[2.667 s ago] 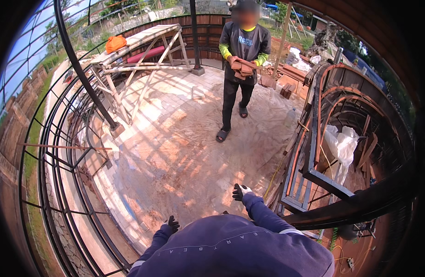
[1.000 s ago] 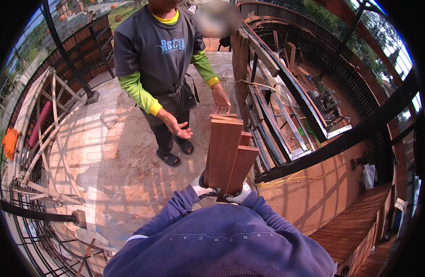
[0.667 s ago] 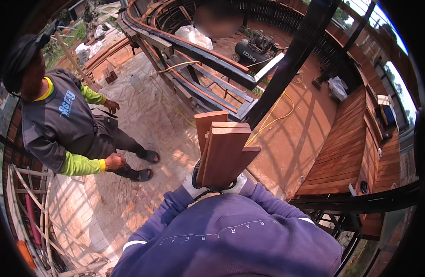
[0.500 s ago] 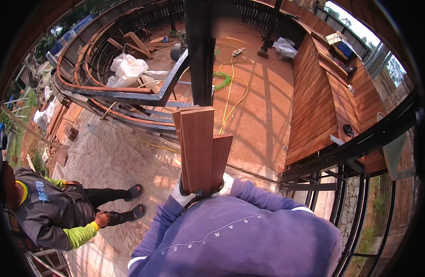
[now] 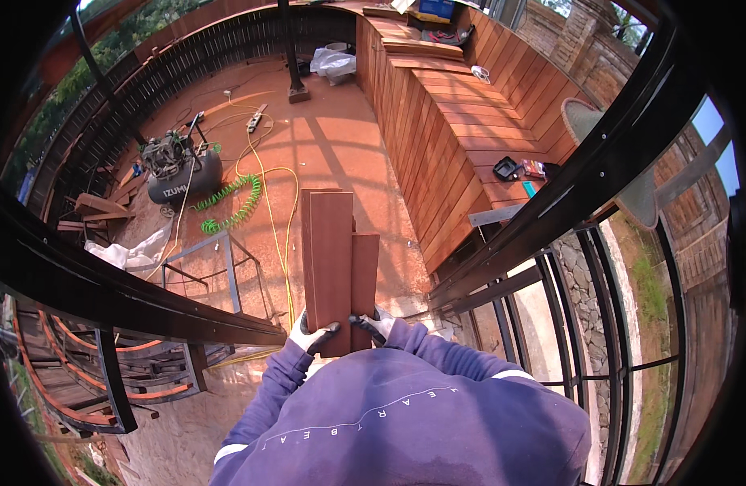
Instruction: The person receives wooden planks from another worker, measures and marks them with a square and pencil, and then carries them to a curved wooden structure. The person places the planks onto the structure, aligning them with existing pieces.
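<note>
Left hand (image 5: 311,334) and right hand (image 5: 379,325) clasp boards (image 5: 329,259)
Held near one end, the uneven boards could slip apart.

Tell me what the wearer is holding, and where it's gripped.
A stack of reddish-brown boards, gripped near the end closest to the body: left hand at its left side, right hand at its right.

Bold white block capitals (image 5: 175,191) right there on the dark grey, cylindrical metal compressor tank (image 5: 196,180), upper left! And down close, thin white capitals (image 5: 382,414), upside down, string out across the purple fabric sweatshirt (image 5: 437,429)!
</note>
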Demonstrator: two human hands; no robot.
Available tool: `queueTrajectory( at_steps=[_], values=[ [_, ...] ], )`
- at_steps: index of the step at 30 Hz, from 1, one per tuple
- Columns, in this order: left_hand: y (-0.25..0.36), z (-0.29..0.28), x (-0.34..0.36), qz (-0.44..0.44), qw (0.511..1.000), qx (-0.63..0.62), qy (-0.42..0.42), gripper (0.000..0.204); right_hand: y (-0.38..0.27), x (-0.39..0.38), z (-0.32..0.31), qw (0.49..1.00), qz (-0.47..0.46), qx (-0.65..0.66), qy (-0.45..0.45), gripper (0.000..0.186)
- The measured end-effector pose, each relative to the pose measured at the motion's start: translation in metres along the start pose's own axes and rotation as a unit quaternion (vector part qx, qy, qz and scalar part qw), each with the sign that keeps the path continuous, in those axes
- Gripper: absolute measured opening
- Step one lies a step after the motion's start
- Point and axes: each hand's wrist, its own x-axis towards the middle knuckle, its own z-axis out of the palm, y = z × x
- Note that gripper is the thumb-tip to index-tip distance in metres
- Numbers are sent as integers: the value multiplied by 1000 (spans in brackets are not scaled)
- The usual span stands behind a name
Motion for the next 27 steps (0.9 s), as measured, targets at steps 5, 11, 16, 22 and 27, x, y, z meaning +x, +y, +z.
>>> queueTrajectory(
  at_steps=[5, 11, 16, 22, 27],
  values=[
    [3, 4, 99, -56, 997, 48, 0, 56, -10, 51, -51, 991, 63, 17, 119, 67],
    [29, 0, 241, -95, 994, -2, -50, 54, -5, 157, -135, 953, 90, -93, 274, 58],
    [84, 6, 381, -91, 986, 41, -134, 54, -71, 245, -180, 925, -68, -11, 373, 54],
    [128, 82, 544, 64, 939, 180, -288, 58, -192, 281, -256, 837, -55, -51, 542, 66],
    [150, 186, 641, 70, 915, 227, -326, 58, -269, 282, -340, 774, -48, -95, 625, 77]
  ],
)
